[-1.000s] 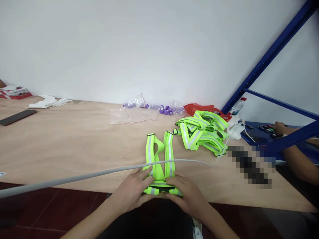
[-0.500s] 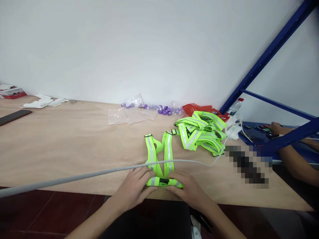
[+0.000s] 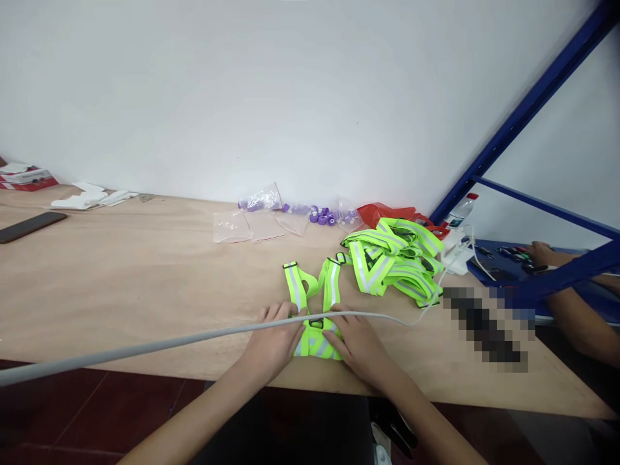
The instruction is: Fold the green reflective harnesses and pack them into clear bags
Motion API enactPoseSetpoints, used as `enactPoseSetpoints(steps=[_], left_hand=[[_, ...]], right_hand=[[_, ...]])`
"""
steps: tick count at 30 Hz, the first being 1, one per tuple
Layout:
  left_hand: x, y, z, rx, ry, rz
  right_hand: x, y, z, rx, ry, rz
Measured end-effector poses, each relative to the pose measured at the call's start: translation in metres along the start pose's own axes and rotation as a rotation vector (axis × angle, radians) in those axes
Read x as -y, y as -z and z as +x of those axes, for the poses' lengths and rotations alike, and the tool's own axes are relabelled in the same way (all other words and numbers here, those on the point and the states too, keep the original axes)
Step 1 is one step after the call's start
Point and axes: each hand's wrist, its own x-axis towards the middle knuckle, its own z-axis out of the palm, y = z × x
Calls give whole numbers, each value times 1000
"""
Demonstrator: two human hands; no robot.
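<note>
A neon-yellow reflective strap vest (image 3: 317,349) with silver stripes lies partly folded near the table's front edge. My left hand (image 3: 275,337) grips its left side, fingers bent over the straps. On the opposite side my right hand (image 3: 357,341) is closed on the folded strap, its thumb against the fabric. Between the hands a black buckle shows on the fold. Two straps stretch away from me beyond the hands, each with a black slider at its end. A grey-white cable (image 3: 203,337) crosses in front of the vest and hides part of it.
More reflective vests (image 3: 387,278) are heaped to the right, before a red bag (image 3: 382,212). Clear plastic bags (image 3: 231,228) and purple caps (image 3: 322,216) lie by the wall. A phone (image 3: 31,226) is left; a blue frame (image 3: 526,116) and another person's arm (image 3: 578,323) are right.
Both hands have moved away from me with the folded end of the vest. The black buckle now sits farther up the straps, and a flat fold shows below it. The view has shifted slightly.
</note>
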Motion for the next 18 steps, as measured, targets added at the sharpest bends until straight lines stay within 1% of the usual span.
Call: enactPoseSetpoints(steps=[3,5,7,9,11,12,14,15,16,18], left_hand=[[-4,-2,-1,-57,-43,60],[-7,-5,-4,-83,-124,26],[-10,-8,-7,-89,-212,-54],[-12,-11,-11,-95,-250,-123],[-14,-12,-15,-91,-247,-161],[-15,-12,-16,-83,-238,-171],[-17,-11,-18,-59,-218,-180],[-18,-10,-19,-46,-208,-182],[-18,-10,-19,-34,-199,-182],[-20,-9,-19,-12,-192,-179]], right_hand=[[-2,-6,-1,9,-6,-47],[-4,-6,-1,-2,-4,-23],[-8,0,2,-20,20,52],[-12,10,13,-53,59,139],[-15,19,34,-104,91,188],[-16,23,49,-143,87,189],[-17,27,85,-156,73,192],[-16,27,105,-137,61,192],[-15,26,125,-65,55,182],[-12,22,163,26,89,174]])
